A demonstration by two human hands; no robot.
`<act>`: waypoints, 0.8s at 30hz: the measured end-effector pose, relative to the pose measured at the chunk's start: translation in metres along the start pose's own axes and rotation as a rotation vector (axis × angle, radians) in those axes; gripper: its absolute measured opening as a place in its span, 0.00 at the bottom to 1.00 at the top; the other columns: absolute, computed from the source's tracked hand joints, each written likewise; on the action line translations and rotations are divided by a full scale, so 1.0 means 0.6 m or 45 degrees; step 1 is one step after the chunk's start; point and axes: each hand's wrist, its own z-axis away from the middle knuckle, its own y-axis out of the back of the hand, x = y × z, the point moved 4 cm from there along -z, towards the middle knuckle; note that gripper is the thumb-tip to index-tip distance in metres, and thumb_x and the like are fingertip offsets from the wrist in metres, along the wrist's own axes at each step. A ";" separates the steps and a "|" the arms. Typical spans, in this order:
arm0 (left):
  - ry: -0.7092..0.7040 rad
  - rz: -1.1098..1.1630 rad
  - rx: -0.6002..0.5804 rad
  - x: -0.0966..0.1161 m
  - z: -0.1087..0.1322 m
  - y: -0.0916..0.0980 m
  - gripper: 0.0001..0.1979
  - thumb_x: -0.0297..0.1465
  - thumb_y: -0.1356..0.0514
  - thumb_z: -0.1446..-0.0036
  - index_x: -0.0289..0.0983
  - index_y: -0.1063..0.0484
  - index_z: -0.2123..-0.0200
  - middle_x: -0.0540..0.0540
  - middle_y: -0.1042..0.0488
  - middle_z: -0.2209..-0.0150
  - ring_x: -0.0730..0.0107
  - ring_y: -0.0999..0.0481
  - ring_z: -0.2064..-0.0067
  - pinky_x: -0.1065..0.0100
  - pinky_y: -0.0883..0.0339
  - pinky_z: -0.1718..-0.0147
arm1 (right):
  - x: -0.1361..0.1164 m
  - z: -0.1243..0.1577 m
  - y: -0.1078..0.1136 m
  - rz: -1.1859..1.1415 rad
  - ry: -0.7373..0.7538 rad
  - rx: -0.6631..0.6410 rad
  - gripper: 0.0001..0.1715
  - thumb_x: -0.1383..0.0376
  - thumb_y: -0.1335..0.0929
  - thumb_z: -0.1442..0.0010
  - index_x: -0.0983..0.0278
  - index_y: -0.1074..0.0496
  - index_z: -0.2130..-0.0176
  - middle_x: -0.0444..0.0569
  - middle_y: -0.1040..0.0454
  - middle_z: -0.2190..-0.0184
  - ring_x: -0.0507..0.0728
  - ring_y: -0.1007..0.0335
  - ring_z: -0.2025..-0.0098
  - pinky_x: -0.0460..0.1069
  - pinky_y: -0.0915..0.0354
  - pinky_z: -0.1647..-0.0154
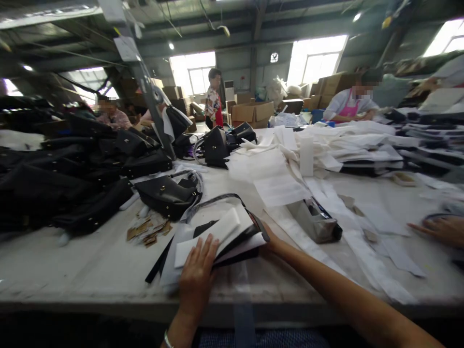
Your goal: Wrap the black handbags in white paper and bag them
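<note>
A black handbag [250, 251] lies on the white table in front of me, its strap [217, 198] looped toward the back. White foam sheets [226, 227] rest over its near face. My left hand [199, 263] lies flat on the foam, fingers stretched out. At the bag's right end is my right hand [268, 237], its fingers mostly hidden behind the bag. Just behind sits another black handbag [168, 193] with gold fittings. Small brown pieces [148, 231] are scattered to the left.
Many black bags [47, 188] are piled at the left. White sheets [279, 176] cover the back middle, near a grey box [313, 224]. Another person's hand [442, 229] is at the right edge. A metal post [148, 92] rises behind the bags. Several people stand farther back.
</note>
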 end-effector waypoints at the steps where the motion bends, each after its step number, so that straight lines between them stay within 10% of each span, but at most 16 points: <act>1: -0.036 -0.037 -0.020 0.004 0.005 -0.004 0.34 0.23 0.47 0.38 0.43 0.52 0.31 0.46 0.41 0.33 0.54 0.42 0.33 0.51 0.36 0.39 | 0.009 0.012 0.020 -0.001 -0.032 0.041 0.21 0.59 0.36 0.40 0.63 0.25 0.51 0.56 0.23 0.49 0.64 0.28 0.46 0.61 0.35 0.42; 7: -0.185 -0.223 -0.006 0.029 0.017 -0.014 0.27 0.24 0.48 0.36 0.44 0.39 0.35 0.49 0.41 0.34 0.49 0.37 0.35 0.51 0.33 0.42 | -0.034 0.053 0.119 -0.064 -0.091 0.409 0.16 0.57 0.35 0.36 0.60 0.27 0.51 0.51 0.21 0.58 0.60 0.23 0.56 0.56 0.29 0.50; 14: -0.179 -0.191 0.015 0.037 0.033 -0.013 0.27 0.23 0.51 0.35 0.47 0.39 0.35 0.52 0.40 0.34 0.51 0.36 0.36 0.51 0.31 0.43 | -0.083 -0.114 -0.026 0.546 -0.180 -0.373 0.19 0.58 0.32 0.36 0.64 0.25 0.49 0.54 0.22 0.51 0.61 0.25 0.49 0.51 0.32 0.48; 19: -0.062 -0.190 0.084 0.047 0.060 -0.012 0.30 0.21 0.52 0.37 0.50 0.40 0.35 0.54 0.41 0.33 0.53 0.38 0.34 0.52 0.32 0.43 | -0.041 -0.184 -0.101 0.763 -0.432 -0.485 0.21 0.58 0.24 0.47 0.70 0.23 0.59 0.65 0.22 0.55 0.69 0.27 0.49 0.56 0.33 0.49; 24: -0.134 -0.266 0.029 0.047 0.052 0.002 0.28 0.22 0.51 0.37 0.49 0.38 0.36 0.53 0.40 0.34 0.52 0.32 0.38 0.53 0.29 0.45 | -0.008 -0.188 -0.108 0.698 -0.543 -0.521 0.15 0.58 0.31 0.36 0.67 0.26 0.57 0.50 0.24 0.57 0.57 0.26 0.55 0.58 0.30 0.51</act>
